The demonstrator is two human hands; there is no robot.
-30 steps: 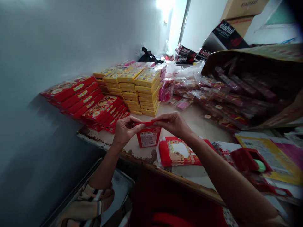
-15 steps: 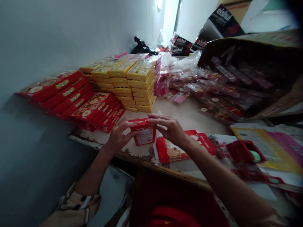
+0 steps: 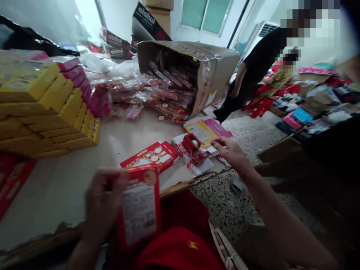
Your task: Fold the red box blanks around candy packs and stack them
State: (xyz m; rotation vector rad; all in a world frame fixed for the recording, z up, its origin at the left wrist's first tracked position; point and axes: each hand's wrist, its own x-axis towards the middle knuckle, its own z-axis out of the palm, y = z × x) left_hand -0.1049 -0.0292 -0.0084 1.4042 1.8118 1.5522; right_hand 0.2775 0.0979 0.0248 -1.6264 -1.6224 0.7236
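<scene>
Left hand [image 3: 104, 198] grips a white-labelled red rectangular cardboard box [image 3: 140, 212] near the pale tabletop [image 3: 112, 146]; right hand [image 3: 230, 152], half curled, is by flat yellow-and-magenta printed sheets [image 3: 201, 131], whether gripping anything I cannot tell

There are two hands [image 3: 230, 150], one held box [image 3: 140, 210], one tape dispenser [image 3: 194, 137], one open carton [image 3: 216, 65], at least three black boxes [image 3: 150, 21].

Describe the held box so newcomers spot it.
Find the pale tabletop, then the left hand at its near edge. It grips a red box. Unlike the flat red cartons lying beyond, this one is held roughly upright, its white printed panel facing the camera.
</scene>
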